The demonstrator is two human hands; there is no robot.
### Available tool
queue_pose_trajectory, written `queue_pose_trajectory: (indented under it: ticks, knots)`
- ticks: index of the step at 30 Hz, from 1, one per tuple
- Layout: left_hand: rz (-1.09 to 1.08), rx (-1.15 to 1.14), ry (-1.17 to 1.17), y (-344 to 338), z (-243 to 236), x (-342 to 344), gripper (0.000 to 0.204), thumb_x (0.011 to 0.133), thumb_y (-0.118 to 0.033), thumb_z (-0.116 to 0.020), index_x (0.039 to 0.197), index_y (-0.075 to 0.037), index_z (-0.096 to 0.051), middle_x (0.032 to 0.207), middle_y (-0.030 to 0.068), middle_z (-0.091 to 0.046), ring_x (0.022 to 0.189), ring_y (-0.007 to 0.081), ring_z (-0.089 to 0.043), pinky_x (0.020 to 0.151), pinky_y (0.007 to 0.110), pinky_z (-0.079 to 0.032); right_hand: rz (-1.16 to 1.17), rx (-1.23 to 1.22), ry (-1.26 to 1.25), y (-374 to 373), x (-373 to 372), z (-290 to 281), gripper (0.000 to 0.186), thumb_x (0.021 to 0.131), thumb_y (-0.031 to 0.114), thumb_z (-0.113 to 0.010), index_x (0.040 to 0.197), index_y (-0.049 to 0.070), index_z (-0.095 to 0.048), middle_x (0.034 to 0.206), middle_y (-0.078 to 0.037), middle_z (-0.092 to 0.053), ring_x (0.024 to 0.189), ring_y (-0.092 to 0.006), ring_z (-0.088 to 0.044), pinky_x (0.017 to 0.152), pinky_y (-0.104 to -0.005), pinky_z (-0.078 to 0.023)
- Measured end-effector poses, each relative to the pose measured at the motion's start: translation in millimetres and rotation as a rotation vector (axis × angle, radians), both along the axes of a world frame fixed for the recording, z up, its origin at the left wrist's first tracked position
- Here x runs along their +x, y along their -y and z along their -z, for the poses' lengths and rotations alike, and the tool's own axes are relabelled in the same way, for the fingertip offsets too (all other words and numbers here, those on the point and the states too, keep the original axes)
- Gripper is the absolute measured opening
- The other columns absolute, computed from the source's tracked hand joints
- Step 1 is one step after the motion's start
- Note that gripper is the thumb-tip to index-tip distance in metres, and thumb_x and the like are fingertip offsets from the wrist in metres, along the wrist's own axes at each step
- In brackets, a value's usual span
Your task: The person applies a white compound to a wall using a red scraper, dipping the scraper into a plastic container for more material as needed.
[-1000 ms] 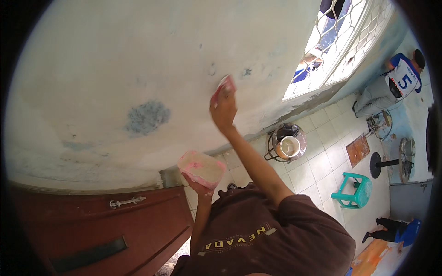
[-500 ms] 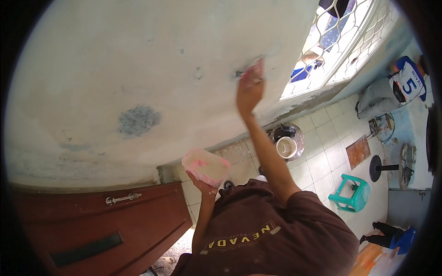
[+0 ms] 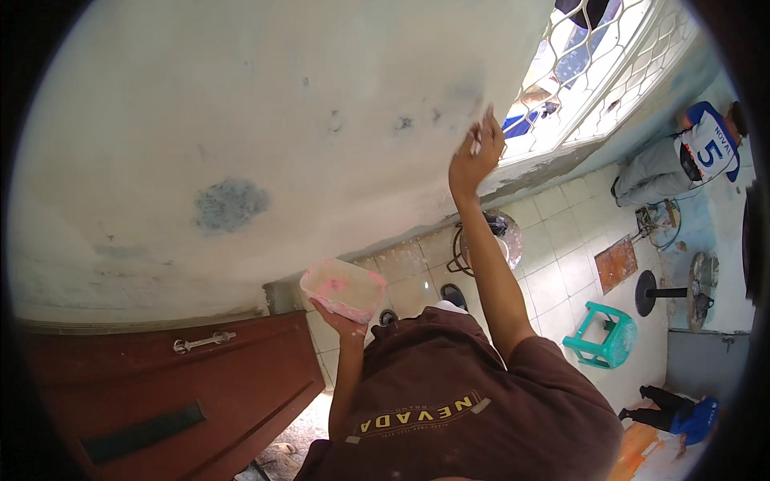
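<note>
My left hand [image 3: 345,322] is closed on the near side of a pink plastic tub [image 3: 370,309], holding it tilted below the wall. Pale paste with pink showing through lies in the tub. Up at the wall [image 3: 160,104], close to the window's lower corner, my right hand [image 3: 475,160] is raised with its fingers bent together. The flat red scraper in it now shows almost edge-on, mostly hidden by the fingers. Left of that hand, small dark spots [image 3: 403,123] mark the plaster. A larger grey rough patch [image 3: 231,206] lies farther left.
A white-grilled window [image 3: 553,96] is at upper right, a red-brown door [image 3: 176,385] at lower left. Below my right arm stands a round stool [image 3: 513,244] with things on it. A green plastic stool [image 3: 605,337] and two other people [image 3: 682,152] are at right.
My right hand has moved right along the wall, toward the window, and the scraper has turned from showing its red face to nearly edge-on. The tub has shifted slightly left in view.
</note>
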State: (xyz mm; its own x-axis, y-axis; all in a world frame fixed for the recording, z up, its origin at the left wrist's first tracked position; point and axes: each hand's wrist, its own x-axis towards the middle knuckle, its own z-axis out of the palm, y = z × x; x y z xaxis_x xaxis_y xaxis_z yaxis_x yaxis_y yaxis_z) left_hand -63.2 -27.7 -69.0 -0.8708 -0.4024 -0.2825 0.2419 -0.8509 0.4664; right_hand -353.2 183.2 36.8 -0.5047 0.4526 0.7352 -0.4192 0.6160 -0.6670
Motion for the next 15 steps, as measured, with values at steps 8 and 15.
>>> queue_pose_trajectory:
  ticks: [8,15]
  knots:
    - [-0.01,-0.08,-0.03,22.3,-7.8,-2.0,0.078,0.092,-0.072,-0.047,0.149,-0.02,-0.038,0.145,0.0065,-0.046,0.13,0.0321,-0.05,0.105,0.055,-0.048,-0.362,0.235,0.235,173.3,74.8,98.1,0.068,0.072,0.006,-0.079,0.137,0.014,-0.061,0.113,-0.014,-0.057,0.085,-0.0295,-0.061,0.072,-0.0408,-0.052]
    - [0.023,0.0,-0.024,35.5,-15.9,-9.2,0.073,0.093,-0.071,-0.043,0.145,-0.019,-0.042,0.138,0.0057,-0.051,0.124,0.0307,-0.054,0.1,0.053,-0.05,-0.245,0.041,0.002,67.7,67.3,91.3,0.043,0.081,-0.009,-0.067,0.122,0.004,-0.068,0.103,-0.013,-0.07,0.094,-0.0261,-0.065,0.084,-0.0352,-0.053]
